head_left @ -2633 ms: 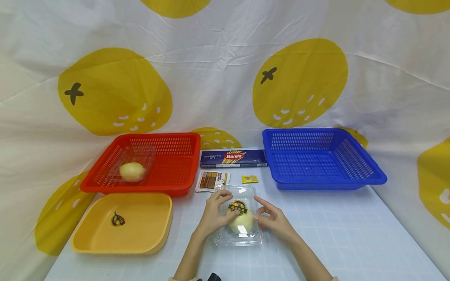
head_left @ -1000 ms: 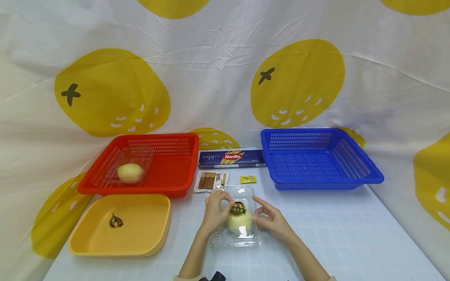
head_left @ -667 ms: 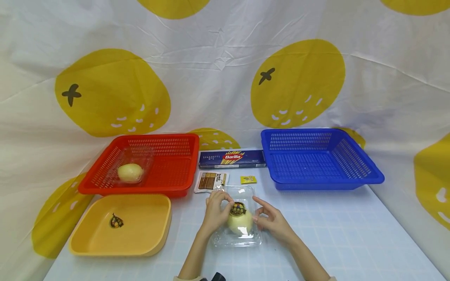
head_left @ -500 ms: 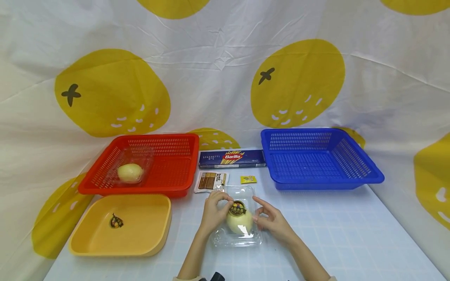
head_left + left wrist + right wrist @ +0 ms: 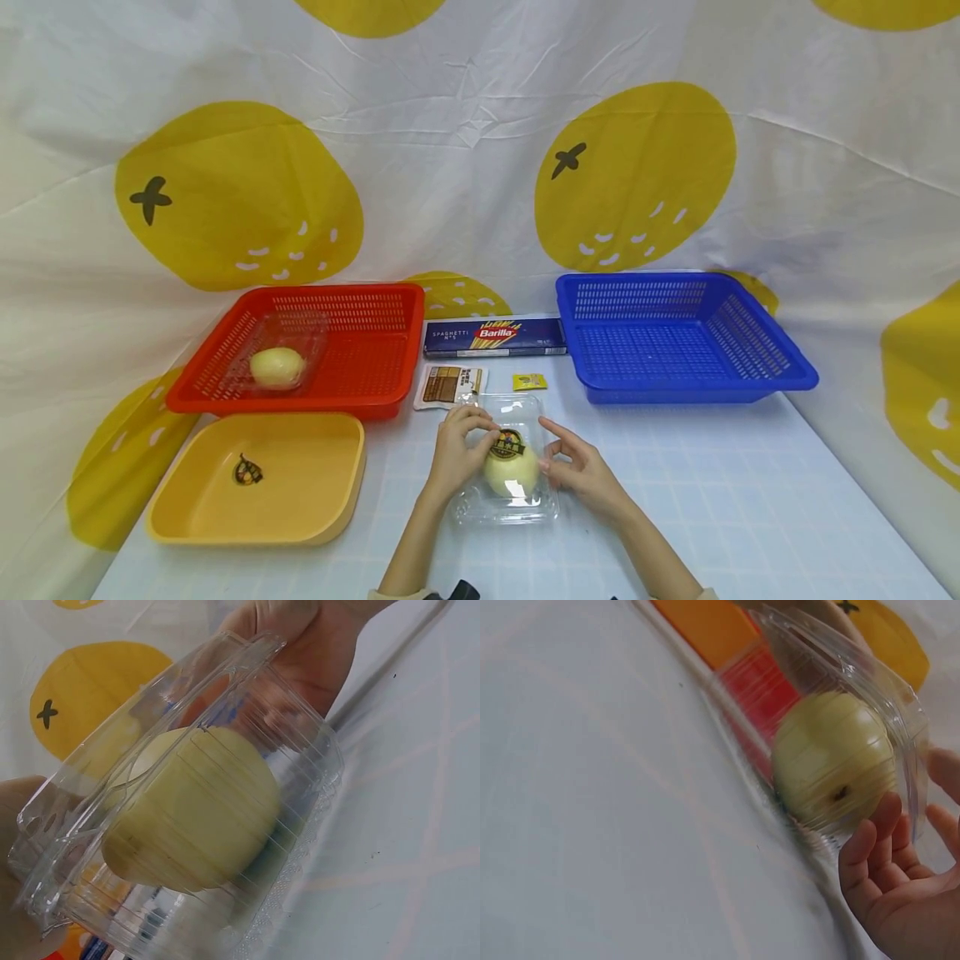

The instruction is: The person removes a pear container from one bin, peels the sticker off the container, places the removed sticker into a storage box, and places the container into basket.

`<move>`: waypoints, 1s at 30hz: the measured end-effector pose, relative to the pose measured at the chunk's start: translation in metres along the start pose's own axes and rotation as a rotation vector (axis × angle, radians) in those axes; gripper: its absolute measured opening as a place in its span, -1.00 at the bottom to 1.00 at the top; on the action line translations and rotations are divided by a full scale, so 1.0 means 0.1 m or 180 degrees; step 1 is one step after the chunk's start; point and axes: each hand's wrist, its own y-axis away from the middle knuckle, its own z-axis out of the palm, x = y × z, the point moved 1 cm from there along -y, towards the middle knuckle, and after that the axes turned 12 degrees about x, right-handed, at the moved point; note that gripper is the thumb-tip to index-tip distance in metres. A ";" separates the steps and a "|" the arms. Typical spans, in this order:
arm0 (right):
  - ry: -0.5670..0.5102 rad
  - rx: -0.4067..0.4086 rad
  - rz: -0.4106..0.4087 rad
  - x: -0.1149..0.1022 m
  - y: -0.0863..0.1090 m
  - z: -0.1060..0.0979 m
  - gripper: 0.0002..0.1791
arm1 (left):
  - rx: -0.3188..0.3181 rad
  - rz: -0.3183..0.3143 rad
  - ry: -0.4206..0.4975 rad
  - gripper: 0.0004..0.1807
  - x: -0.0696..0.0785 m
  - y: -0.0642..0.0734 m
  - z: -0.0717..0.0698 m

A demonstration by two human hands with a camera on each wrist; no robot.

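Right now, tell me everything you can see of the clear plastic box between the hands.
The clear, rectangular plastic box has ridged side walls and a lid that looks closed. It encloses a pale yellow, rounded fruit and carries a dark, roundish printed label on top. It appears to lie flat, lengthwise away from you, on the pale checked tabletop. The left hand pinches at the label's left edge; the right hand touches the box's right side.
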 end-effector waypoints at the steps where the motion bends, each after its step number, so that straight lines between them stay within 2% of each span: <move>1: -0.0005 0.0001 0.0002 0.00 0.00 0.00 -0.27 | 0.0001 -0.0008 0.0003 -0.96 0.00 0.00 0.00; 15: -0.0011 0.0018 -0.0069 -0.01 0.01 0.01 -0.27 | -0.0018 -0.0031 0.0075 -0.94 -0.04 -0.01 0.01; 30: -0.0005 -0.0003 -0.0172 -0.03 0.02 0.02 -0.29 | 0.0203 -0.0097 0.0101 -0.96 -0.03 0.05 0.02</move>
